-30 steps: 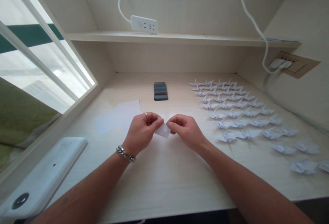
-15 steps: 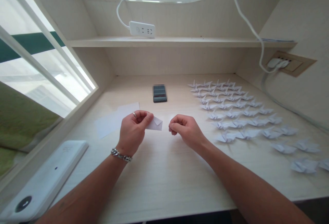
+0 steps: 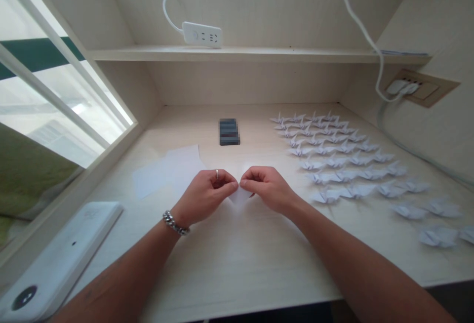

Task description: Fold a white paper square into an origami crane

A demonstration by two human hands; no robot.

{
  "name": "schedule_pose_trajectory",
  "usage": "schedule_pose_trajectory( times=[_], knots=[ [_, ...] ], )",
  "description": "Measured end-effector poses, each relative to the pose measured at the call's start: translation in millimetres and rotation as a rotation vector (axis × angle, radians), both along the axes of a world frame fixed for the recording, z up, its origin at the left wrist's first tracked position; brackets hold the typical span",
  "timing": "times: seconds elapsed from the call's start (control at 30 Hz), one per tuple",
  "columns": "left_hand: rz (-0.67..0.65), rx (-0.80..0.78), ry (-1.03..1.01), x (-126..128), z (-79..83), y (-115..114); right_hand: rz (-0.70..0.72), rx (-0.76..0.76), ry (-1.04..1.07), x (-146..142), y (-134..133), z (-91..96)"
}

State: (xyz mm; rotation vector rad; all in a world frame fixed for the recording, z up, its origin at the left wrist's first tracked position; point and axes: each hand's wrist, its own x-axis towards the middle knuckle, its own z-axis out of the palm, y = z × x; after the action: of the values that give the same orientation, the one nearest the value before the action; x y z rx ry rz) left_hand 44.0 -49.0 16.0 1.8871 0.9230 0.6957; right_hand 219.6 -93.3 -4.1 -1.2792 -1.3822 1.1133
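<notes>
A small folded piece of white paper is pinched between both hands, low over the desk. My left hand, with a ring and a chain bracelet, grips its left side between thumb and fingers. On its right side my right hand pinches it the same way, the fingertips close to those of the left. Most of the paper's upper part is hidden by the fingers. Flat white sheets lie beyond and left of my left hand. Rows of folded paper cranes stand to the right of my right hand.
A dark phone-like object, blurred out, lies at the back middle. A white device with a round dark spot rests at the left edge. Above, a power strip sits on the shelf; its cable runs to the wall socket.
My left hand has moved right with the paper, and my right hand now pinches its other side. The paper has turned to hang point down. The view has tilted slightly.
</notes>
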Motion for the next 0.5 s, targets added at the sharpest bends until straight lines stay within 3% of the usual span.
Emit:
schedule_pose_trajectory(
  times=[0.1, 0.27, 0.43, 0.5],
  knots=[
    [-0.022, -0.063, -0.016, -3.0, 4.5, 1.4, 0.013, -0.070, 0.143, 2.8, 0.4, 4.8],
    [-0.062, -0.109, -0.027, -14.6, 9.4, 10.1, -0.031, -0.090, 0.213, 10.2, 2.1, 8.5],
    [0.047, -0.285, -0.192, -13.9, 3.3, 12.3, -0.134, -0.069, 0.257, 11.4, 3.5, 6.9],
    [0.034, -0.341, -0.225, -6.6, -0.2, 8.6, -0.145, -0.073, 0.239, 7.8, 2.9, 6.3]
  ],
)
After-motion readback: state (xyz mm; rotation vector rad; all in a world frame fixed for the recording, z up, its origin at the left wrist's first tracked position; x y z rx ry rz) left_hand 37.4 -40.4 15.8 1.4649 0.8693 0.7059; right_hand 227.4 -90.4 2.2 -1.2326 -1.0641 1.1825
